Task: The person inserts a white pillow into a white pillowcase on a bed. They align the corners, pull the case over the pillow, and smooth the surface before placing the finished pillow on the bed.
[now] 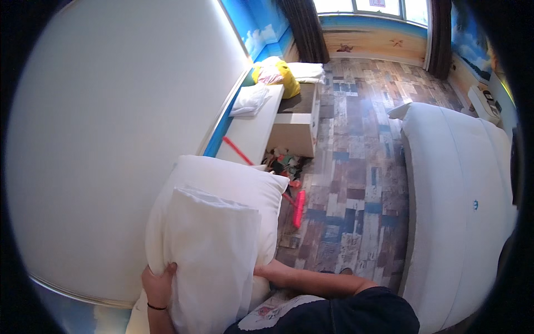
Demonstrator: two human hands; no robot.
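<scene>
A plump white pillow point(222, 170) stands in front of me at the lower left, with a thin white cloth like a pillowcase point(214, 250) lying over its near side. My left hand point(159, 283), a dark band at its wrist, grips the pillow's left edge, the thumb on the near face beside the cloth. From the right, my right forearm reaches across to the pillow's other side. My right hand point(263, 270) goes in behind the edge of the cloth, which hides its fingers. More white bedding point(260, 289) shows below the pillow.
A bed with white covers point(456, 206) stands on the right. Ahead on the left are a white bench point(253, 131), a yellow bag point(286, 80) and folded white linen point(250, 100). A red broom point(298, 210) and a mixed heap point(285, 161) lie on the patterned floor point(356, 183).
</scene>
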